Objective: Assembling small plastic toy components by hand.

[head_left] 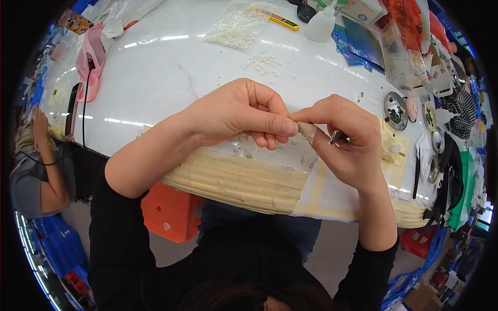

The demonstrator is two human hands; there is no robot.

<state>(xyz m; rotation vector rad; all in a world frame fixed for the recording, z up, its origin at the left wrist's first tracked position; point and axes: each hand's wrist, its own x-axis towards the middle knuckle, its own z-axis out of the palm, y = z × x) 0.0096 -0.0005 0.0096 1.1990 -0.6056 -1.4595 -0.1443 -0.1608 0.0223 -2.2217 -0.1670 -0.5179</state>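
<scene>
Above the near edge of the table, my left hand (pixel 259 116) and my right hand (pixel 345 135) meet at their fingertips. The thumb and fingers of the left are pinched together; whatever is between them is too small or hidden to name. A pale beige wrapping (pixel 307 132), like tape or a finger cot, covers the tip of my right thumb, touching the left fingertips. My right index finger reaches to the same spot. Inside the curled right fingers sits a small dark metal tool (pixel 337 137), mostly hidden. White chips (pixel 246 145) lie below on the tabletop.
Beige tape strips (pixel 238 181) cover the table's near edge. Farther back are a bag of white chips (pixel 236 28), a yellow cutter (pixel 284 22) and a white squeeze bottle (pixel 321 25). Round metal tins (pixel 396 110) stand right. Another person (pixel 39 171) sits at left, near a pink fan-like object (pixel 91 57).
</scene>
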